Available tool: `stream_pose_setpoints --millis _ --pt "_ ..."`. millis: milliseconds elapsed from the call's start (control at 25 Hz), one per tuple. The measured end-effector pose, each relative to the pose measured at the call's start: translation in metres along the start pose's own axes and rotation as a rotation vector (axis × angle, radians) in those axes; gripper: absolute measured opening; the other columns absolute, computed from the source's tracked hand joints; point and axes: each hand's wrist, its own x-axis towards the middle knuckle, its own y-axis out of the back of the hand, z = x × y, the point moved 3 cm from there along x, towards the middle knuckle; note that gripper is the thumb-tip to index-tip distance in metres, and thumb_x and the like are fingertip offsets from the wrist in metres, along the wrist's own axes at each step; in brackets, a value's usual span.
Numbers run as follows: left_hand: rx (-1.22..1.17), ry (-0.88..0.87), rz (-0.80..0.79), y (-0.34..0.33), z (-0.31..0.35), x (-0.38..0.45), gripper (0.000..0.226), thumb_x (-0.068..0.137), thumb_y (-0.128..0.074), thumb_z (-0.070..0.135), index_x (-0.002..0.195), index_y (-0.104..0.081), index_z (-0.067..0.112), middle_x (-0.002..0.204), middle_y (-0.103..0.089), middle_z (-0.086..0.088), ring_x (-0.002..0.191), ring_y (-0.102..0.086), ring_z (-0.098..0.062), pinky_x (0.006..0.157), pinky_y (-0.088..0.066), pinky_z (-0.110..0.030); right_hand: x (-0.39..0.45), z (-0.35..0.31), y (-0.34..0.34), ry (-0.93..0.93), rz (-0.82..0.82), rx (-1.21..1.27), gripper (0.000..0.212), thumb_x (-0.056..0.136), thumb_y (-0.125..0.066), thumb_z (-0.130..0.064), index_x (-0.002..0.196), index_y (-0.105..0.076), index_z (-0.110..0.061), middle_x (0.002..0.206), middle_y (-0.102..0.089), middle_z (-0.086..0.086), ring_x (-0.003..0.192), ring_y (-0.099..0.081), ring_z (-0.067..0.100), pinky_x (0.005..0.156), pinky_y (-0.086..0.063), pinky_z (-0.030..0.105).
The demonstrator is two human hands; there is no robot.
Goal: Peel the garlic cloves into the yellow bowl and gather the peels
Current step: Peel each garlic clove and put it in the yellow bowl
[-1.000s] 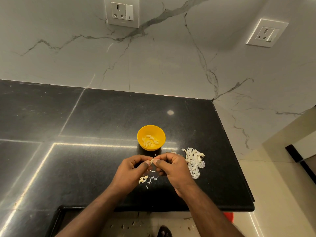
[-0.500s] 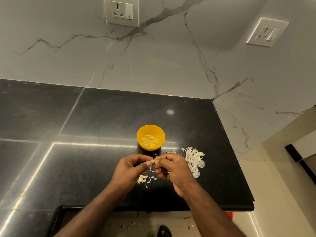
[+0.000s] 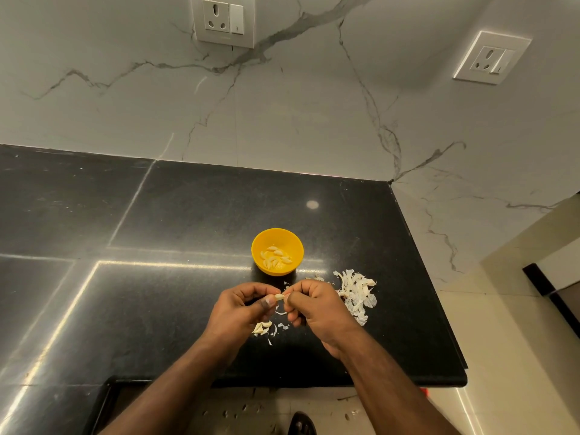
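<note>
Just below the yellow bowl (image 3: pixel 277 251) holding several peeled cloves, left hand (image 3: pixel 241 309) and right hand (image 3: pixel 317 309) pinch one garlic clove (image 3: pixel 279 297); unpeeled cloves (image 3: pixel 262 328) and scattered peels (image 3: pixel 356 293) remain.

Two forearms enter from the lower edge, both bare to the frame edge; no sleeves visible. Left hand (image 3: pixel 241 312) and right hand (image 3: pixel 317 309) are bare, without gloves, rings, watch or bands. Nails short. At the bottom edge, toes in a dark open sandal (image 3: pixel 302 424) on the floor.
</note>
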Motion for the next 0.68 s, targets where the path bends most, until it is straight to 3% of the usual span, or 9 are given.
stream_pose_setpoints --millis 360,680 --pt "-0.229 0.123 -0.045 0.0013 -0.0023 0.0053 0.015 0.092 -0.063 0.003 0.094 -0.077 0.006 0.084 -0.071 -0.014 0.075 -0.062 -0.019 0.073 -0.051 -0.034 -0.0019 -0.0035 0.0015 0.001 -0.068 0.102 0.012 0.097 -0.058 -0.002 0.096 -0.07 -0.005 0.076 -0.068 0.006 0.066 -0.061 0.012 0.063 -0.052 0.026" --pt "-0.212 0.118 -0.036 0.0008 -0.0024 0.0047 0.013 0.093 -0.062 0.002 0.098 -0.074 0.002 0.084 -0.071 -0.015 0.076 -0.061 -0.021 0.075 -0.05 -0.035 0.0016 -0.0062 0.0015 0.054 0.068 0.222 0.017 0.087 -0.063 0.009 0.099 -0.067 -0.001 0.076 -0.071 0.011 0.069 -0.062 0.019 0.062 -0.05 0.028"
